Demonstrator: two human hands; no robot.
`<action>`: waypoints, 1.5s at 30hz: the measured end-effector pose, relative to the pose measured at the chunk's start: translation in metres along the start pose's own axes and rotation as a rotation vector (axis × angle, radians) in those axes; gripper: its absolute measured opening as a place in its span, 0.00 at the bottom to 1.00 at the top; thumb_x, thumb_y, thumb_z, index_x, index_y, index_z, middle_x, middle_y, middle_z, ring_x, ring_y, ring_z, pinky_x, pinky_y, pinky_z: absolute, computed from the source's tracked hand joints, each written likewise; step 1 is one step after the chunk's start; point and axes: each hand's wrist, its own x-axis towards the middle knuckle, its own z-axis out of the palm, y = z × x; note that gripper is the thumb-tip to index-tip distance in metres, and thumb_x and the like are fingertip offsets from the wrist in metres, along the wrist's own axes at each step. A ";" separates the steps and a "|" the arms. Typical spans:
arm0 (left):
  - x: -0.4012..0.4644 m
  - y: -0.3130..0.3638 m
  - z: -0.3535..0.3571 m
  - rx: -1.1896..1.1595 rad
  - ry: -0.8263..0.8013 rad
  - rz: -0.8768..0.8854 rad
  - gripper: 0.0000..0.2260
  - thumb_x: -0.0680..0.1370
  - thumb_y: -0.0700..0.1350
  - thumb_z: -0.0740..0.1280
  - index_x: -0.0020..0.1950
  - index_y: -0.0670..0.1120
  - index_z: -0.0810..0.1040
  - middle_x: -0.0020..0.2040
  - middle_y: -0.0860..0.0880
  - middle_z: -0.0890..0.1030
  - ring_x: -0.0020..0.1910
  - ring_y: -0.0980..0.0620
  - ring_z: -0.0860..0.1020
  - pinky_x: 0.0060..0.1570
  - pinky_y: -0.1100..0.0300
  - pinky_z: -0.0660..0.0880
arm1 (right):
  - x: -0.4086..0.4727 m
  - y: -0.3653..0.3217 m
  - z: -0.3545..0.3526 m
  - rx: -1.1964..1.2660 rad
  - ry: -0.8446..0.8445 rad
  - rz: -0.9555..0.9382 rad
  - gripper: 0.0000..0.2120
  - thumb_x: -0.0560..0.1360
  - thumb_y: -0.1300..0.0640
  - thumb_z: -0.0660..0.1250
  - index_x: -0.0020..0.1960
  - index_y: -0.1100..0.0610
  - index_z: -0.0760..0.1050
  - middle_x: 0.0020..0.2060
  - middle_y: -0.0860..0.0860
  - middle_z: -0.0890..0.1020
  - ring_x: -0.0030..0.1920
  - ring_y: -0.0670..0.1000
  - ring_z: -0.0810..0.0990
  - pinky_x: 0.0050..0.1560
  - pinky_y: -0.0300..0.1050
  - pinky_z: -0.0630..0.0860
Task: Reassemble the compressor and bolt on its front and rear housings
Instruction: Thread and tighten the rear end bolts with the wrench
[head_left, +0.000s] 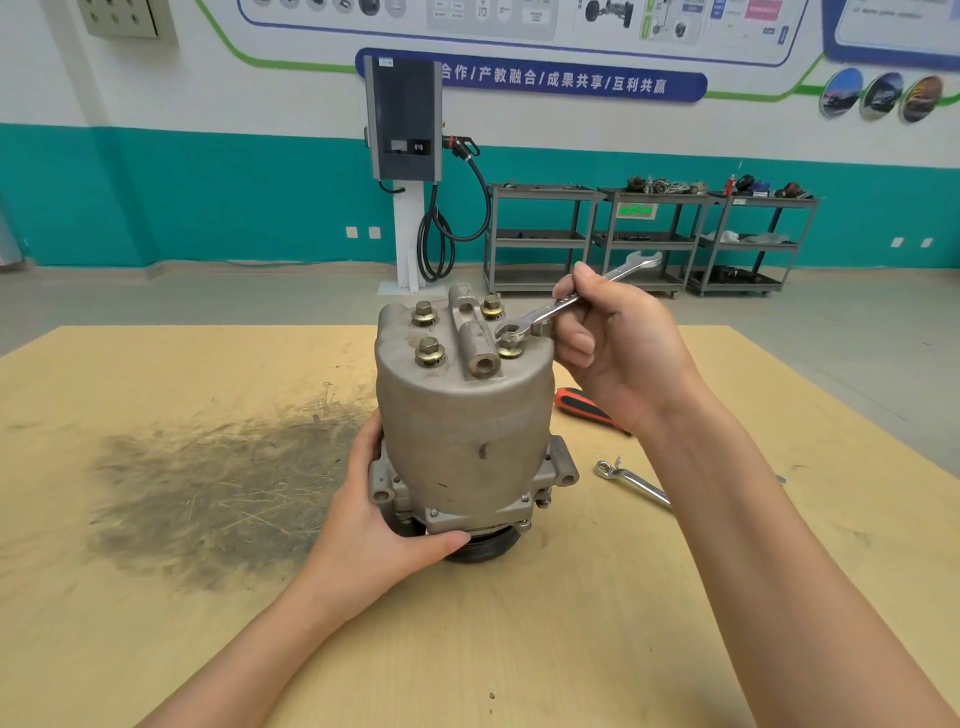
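Compressor stands upright near the middle of the plywood bench, pulley end down, so the housing end with its four bolts faces up for wrench access. Left hand grips the lower flange, fingers wrapped round the casting and thumb along its front edge, evidently to stop the body turning under torque. Right hand holds the shank of an open-ended wrench, fingers curled round it; the lower jaw end sits on the near-right bolt, the free end pointing up and away. The other three bolts appear seated with washers; tightness cannot be judged. A second wrench and a red-and-black screwdriver lie on the bench just right of the unit, within reach. No brand or marking is legible on the compressor or tools. Wall banner behind the charging unit reads "合作/产教融合/成果共享/互利共赢"; other posters are too small to read.
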 end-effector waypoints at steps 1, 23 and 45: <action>0.000 0.000 0.000 0.000 0.000 0.002 0.51 0.51 0.62 0.82 0.62 0.83 0.54 0.64 0.76 0.68 0.68 0.63 0.71 0.65 0.61 0.68 | 0.000 0.000 0.000 0.002 -0.001 0.006 0.16 0.84 0.57 0.51 0.41 0.59 0.69 0.19 0.49 0.66 0.21 0.46 0.62 0.26 0.37 0.60; 0.000 -0.001 0.001 -0.031 -0.005 0.006 0.50 0.51 0.60 0.82 0.61 0.84 0.55 0.63 0.75 0.71 0.65 0.66 0.73 0.62 0.63 0.69 | 0.000 0.001 0.000 -0.222 0.012 -0.208 0.16 0.84 0.54 0.54 0.40 0.57 0.72 0.21 0.48 0.69 0.26 0.47 0.64 0.34 0.43 0.61; 0.000 0.001 0.001 -0.030 -0.013 -0.001 0.49 0.52 0.59 0.82 0.63 0.82 0.56 0.63 0.73 0.72 0.64 0.63 0.75 0.60 0.63 0.71 | -0.016 0.012 0.016 -0.914 0.058 -1.452 0.17 0.81 0.47 0.59 0.38 0.57 0.69 0.28 0.46 0.73 0.31 0.44 0.66 0.48 0.47 0.67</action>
